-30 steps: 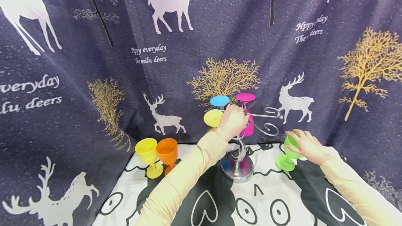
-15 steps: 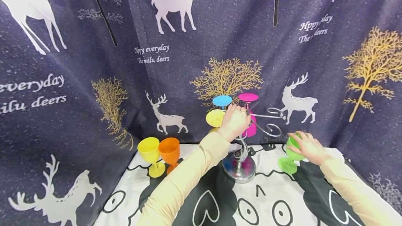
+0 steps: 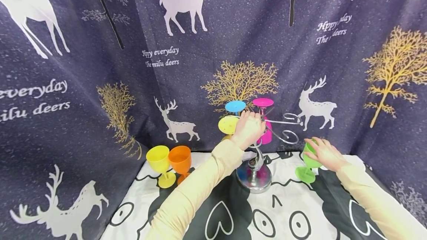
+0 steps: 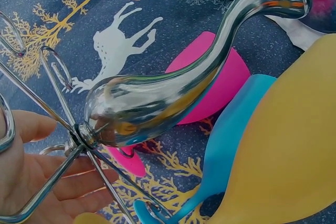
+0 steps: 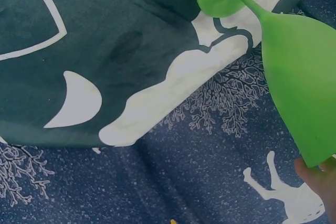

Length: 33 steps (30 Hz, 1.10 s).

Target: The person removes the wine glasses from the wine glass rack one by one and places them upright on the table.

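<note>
My left hand holds the top of a chrome stemware rack, its fingers around the hub where the curled wire arms meet. Upside down from those arms hang a blue goblet, a pink goblet and a yellow goblet. In the left wrist view, the rack's curved stem crosses in front of the pink bowl. Over on the right, my right hand grips a green goblet by its bowl from above. The right wrist view has fingertips at the green rim.
A second yellow goblet and an orange goblet stand upright side by side at the left. Empty wire arms jut out on the rack's right side. A dark deer-print curtain hangs behind the patterned tablecloth.
</note>
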Available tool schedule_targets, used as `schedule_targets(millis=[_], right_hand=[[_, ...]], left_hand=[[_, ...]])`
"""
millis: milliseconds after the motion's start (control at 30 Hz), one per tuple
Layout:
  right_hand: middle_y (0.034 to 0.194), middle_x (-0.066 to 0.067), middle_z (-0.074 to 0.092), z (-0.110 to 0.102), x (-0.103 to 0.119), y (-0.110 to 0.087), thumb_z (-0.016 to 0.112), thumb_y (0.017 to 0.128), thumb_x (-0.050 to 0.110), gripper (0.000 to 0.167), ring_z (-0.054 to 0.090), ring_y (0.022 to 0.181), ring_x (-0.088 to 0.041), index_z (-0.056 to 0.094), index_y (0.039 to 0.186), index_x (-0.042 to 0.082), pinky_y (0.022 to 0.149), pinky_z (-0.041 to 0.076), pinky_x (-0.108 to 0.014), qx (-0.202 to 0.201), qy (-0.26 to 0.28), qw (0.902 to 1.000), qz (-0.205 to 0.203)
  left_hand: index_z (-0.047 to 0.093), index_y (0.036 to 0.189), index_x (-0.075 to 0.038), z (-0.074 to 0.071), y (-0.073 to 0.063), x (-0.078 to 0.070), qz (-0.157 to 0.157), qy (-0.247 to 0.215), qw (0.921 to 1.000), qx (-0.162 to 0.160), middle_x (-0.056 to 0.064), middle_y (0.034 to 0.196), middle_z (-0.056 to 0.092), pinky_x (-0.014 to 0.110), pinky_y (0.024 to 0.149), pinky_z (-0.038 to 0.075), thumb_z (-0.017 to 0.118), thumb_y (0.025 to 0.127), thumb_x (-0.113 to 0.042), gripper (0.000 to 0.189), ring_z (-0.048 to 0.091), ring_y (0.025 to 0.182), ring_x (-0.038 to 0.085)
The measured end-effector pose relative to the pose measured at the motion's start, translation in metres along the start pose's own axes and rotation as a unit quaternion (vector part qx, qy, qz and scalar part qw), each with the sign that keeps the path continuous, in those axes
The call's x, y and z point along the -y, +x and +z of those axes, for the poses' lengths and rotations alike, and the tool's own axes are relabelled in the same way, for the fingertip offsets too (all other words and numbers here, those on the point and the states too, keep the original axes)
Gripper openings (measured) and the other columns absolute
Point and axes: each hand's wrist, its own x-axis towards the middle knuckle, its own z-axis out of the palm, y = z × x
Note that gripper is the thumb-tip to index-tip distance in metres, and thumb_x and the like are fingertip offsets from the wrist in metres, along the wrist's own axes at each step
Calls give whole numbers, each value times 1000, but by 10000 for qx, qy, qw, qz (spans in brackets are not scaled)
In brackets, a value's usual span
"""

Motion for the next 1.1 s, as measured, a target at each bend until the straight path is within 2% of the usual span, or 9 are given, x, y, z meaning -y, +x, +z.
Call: schedule_targets(millis=[67,167,267,400,500,633,767,967,1100], right_hand=[[112,-32,45,0,0,0,66,81,25,50,45,93,-54,49,119,-2,73,38,-62,-92,-30,9999,-135],[112,-35,46,0,-1,2,66,81,25,49,46,92,-54,50,117,-4,77,38,-60,-149,-131,9990,-396],[114,-37,45,-1,-2,2,63,83,26,50,45,93,-56,49,119,-5,77,38,-60,-16,-198,9987,-471],[122,-36,39,-2,-1,3,57,88,34,55,38,104,-57,44,126,-3,80,34,-64,505,-59,9987,-101],[130,-33,32,-4,1,3,49,91,40,59,30,112,-56,36,134,2,83,27,-66,958,89,9950,279],[134,-31,27,-7,2,1,45,93,40,60,25,115,-56,26,141,8,83,22,-70,1233,102,9916,388],[135,-30,27,-10,4,1,46,93,39,60,26,117,-53,25,143,12,83,20,-70,1186,227,9918,414],[135,-29,28,-19,8,3,49,91,41,59,23,120,-50,33,139,9,87,13,-69,1140,447,9904,643],[132,-28,33,-28,12,7,51,90,37,54,27,118,-48,40,134,7,87,15,-68,825,368,9947,490]], left_hand=[[62,100,-6,0,0,0,10,-39,10000,-55,6,93,61,34,93,35,43,95,-33,33,55,97,22],[62,102,-6,-1,1,0,-28,-136,9999,64,6,94,61,34,94,33,43,95,-33,33,54,99,22],[61,103,-6,-2,1,0,-63,-216,9996,172,6,95,61,34,95,32,43,95,-33,33,54,100,23],[62,101,-6,-3,0,0,-81,-213,9996,169,6,94,61,33,95,33,44,94,-33,33,54,98,22],[61,101,-6,-3,0,0,-69,-199,9995,218,6,94,61,33,95,33,44,95,-33,33,54,98,22],[61,102,-6,-2,0,1,-27,-120,9997,227,6,95,61,33,94,34,42,95,-33,34,54,98,21],[61,103,-7,0,0,2,-23,-20,9999,155,5,95,61,33,93,34,43,95,-34,34,55,97,21],[62,103,-6,0,1,2,17,-39,10000,73,6,95,62,33,93,35,43,95,-34,34,55,97,21],[62,103,-6,0,1,2,-3,-48,9999,121,6,95,61,33,92,35,43,95,-34,35,55,96,21]])
